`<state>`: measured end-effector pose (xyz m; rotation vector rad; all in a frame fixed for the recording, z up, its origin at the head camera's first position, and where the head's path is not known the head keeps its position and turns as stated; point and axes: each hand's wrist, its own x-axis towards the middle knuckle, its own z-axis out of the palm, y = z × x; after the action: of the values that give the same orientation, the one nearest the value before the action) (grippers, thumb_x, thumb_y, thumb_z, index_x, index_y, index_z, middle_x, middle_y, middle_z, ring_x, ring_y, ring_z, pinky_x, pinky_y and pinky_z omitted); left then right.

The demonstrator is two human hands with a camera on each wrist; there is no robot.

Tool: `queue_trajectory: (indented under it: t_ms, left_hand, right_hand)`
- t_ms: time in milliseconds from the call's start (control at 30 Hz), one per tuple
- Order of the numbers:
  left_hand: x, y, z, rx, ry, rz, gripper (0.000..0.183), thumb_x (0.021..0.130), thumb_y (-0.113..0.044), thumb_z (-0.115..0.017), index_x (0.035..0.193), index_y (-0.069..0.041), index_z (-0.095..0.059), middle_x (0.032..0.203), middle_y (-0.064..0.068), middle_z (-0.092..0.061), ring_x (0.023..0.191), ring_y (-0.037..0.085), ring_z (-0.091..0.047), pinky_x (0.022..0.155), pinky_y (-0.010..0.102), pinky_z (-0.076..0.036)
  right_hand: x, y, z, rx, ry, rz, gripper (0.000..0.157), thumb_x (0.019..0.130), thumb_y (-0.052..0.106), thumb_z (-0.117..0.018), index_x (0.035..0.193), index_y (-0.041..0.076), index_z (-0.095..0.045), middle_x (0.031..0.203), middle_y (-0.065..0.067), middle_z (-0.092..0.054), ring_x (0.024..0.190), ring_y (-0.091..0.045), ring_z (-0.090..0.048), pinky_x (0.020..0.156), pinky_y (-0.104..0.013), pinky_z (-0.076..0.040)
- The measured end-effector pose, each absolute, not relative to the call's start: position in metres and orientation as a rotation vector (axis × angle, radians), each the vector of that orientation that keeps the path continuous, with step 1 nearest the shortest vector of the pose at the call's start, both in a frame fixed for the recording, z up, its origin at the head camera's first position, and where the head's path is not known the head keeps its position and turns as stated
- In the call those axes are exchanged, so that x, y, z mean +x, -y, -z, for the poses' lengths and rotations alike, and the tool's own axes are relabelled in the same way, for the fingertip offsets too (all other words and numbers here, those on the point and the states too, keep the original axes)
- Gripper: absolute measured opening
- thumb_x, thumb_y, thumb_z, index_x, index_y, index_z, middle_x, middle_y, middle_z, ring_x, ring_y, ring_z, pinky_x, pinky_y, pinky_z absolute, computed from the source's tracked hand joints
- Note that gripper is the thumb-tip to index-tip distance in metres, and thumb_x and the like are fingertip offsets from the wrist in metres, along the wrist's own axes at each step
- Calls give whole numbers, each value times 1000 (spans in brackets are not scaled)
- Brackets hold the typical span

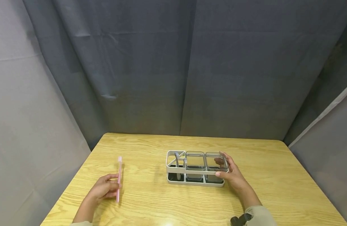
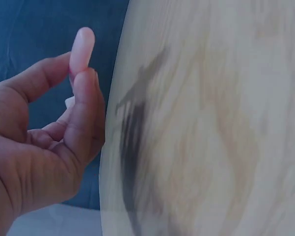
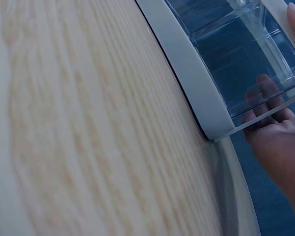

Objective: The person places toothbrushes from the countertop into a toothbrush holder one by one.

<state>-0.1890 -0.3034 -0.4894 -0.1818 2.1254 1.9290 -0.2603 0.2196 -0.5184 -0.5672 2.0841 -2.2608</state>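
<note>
My left hand (image 1: 103,187) pinches a pink toothbrush (image 1: 119,177) over the left of the table, its head pointing toward the back. Close up in the left wrist view, the toothbrush's rounded end (image 2: 82,49) pokes out between thumb and fingers. A white toothbrush holder (image 1: 196,184) stands right of centre, and my right hand (image 1: 236,177) grips its right end, thumb in front. Two clear cups (image 1: 195,160) sit side by side in it. A grey toothbrush (image 1: 177,160) leans in the divided left section. Through the clear wall (image 3: 235,59), fingers show behind in the right wrist view.
Everything is on a light wooden table (image 1: 145,207) with rounded back corners. Grey curtains (image 1: 145,78) hang behind it and along both sides. Near the right sleeve (image 1: 259,216) is a small black device (image 1: 240,219).
</note>
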Motion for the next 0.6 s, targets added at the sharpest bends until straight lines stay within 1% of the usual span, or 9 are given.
queue_trajectory:
  t_ms: [100,233,367,467,600]
  left_hand:
    - [-189,294,486,-206,-2147,-1946,62,83,1,-62,135,10,-32,96,18,-59,69,16,-59,60,28,-54]
    - [-190,281,480,-230,-2194,-1968,57,82,0,-61,133,7,-36,93,16,-57,70,18,-58,60,29,-53]
    - [-190,269,474,-239,-2214,-1982,52,86,-3,-61,131,6,-39,92,17,-58,73,21,-59,59,29,-53]
    - [-191,260,470,-246,-2231,-1990,47,87,-5,-61,129,6,-42,93,19,-57,76,24,-59,61,32,-53]
    - [-190,248,466,-259,-2267,-2005,43,87,-6,-62,125,5,-46,91,17,-56,77,27,-58,62,37,-53]
  right_hand:
    - [-260,-220,517,-565,-2079,2260,86,76,-7,-69,146,11,-22,135,-31,-31,124,-38,-30,92,-22,-39]
    - [-260,-221,515,-584,-2063,2265,86,76,-7,-68,146,9,-20,135,-31,-30,124,-40,-28,90,-24,-42]
    - [-261,-221,514,-568,-2046,2277,86,75,-8,-68,146,9,-21,135,-30,-31,124,-40,-28,88,-26,-44]
    - [-260,-220,513,-549,-2045,2276,87,75,-8,-68,146,8,-21,135,-29,-32,125,-40,-28,88,-26,-43]
    - [-257,-219,512,-530,-2040,2277,85,76,-8,-67,146,9,-21,135,-28,-32,125,-39,-28,90,-24,-41]
